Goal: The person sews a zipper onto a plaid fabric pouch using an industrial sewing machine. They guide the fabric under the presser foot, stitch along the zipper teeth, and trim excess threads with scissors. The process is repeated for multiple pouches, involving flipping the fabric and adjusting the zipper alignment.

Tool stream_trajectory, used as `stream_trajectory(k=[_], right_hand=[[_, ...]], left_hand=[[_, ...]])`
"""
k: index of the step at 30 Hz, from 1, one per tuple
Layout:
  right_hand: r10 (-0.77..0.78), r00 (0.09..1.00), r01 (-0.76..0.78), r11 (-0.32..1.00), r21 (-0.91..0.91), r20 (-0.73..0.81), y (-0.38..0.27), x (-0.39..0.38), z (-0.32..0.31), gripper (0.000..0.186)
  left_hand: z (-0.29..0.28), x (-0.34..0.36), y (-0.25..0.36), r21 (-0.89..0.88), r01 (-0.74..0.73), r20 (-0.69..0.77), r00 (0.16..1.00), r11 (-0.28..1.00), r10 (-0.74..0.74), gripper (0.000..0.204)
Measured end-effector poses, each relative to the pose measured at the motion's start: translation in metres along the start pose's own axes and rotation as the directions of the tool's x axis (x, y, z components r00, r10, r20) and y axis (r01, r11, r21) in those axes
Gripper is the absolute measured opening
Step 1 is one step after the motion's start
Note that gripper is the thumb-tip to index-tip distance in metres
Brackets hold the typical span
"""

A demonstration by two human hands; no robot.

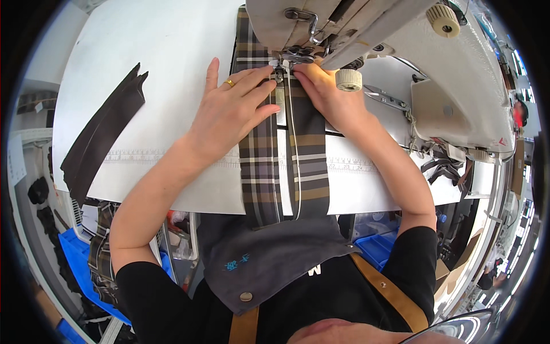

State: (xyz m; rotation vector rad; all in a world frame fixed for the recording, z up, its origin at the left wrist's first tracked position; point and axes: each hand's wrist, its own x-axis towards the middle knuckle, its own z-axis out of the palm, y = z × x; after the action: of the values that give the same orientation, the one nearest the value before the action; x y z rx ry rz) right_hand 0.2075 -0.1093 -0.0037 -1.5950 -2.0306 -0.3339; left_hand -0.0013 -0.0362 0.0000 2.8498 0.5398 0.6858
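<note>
Two lengths of brown, black and white plaid fabric (pixel 312 178) lie side by side under the sewing machine (pixel 395 34) and hang over the table's near edge. A thin white cord (pixel 297 166) runs along the inner edge of the right length. My left hand (pixel 235 106), with a ring on one finger, rests flat on the left length, fingers stretched out and thumb apart. Close to the right of the presser foot (pixel 279 74), my right hand (pixel 332 94) pinches the fabric, its fingers folded. The needle's tip is hard to make out.
Dark fabric strips (pixel 106 129) lie on the white table (pixel 143 178) at left. Metal scissors (pixel 387 98) sit beneath the machine arm, with dark scraps (pixel 444 169) nearer at right. Below the table stand a blue bin (pixel 86 272) holding plaid pieces and a blue tray (pixel 375 249).
</note>
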Motion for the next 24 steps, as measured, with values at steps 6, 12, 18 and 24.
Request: stream_trajectory(k=[6, 12, 18, 24], right_hand=[[0.135, 0.988, -0.138, 0.990, 0.034, 0.080, 0.005, -0.007, -0.014, 0.014], [0.198, 0.980, -0.199, 0.976, 0.083, 0.018, 0.007, -0.011, -0.016, 0.011], [0.208, 0.978, -0.208, 0.977, 0.042, 0.012, 0.016, -0.019, -0.026, 0.009], [0.123, 0.986, -0.114, 0.990, 0.082, -0.116, -0.017, -0.039, -0.038, 0.016]], left_hand=[[-0.001, -0.003, -0.002, 0.018, -0.008, 0.056, 0.998, 1.000, 0.007, 0.048], [0.000, -0.003, -0.001, 0.023, -0.041, 0.070, 0.997, 0.999, 0.039, 0.049], [0.000, 0.006, 0.001, 0.058, -0.104, 0.057, 0.993, 0.993, 0.101, 0.045], [0.010, -0.001, -0.008, 0.131, -0.041, 0.047, 0.998, 0.991, 0.035, 0.043]])
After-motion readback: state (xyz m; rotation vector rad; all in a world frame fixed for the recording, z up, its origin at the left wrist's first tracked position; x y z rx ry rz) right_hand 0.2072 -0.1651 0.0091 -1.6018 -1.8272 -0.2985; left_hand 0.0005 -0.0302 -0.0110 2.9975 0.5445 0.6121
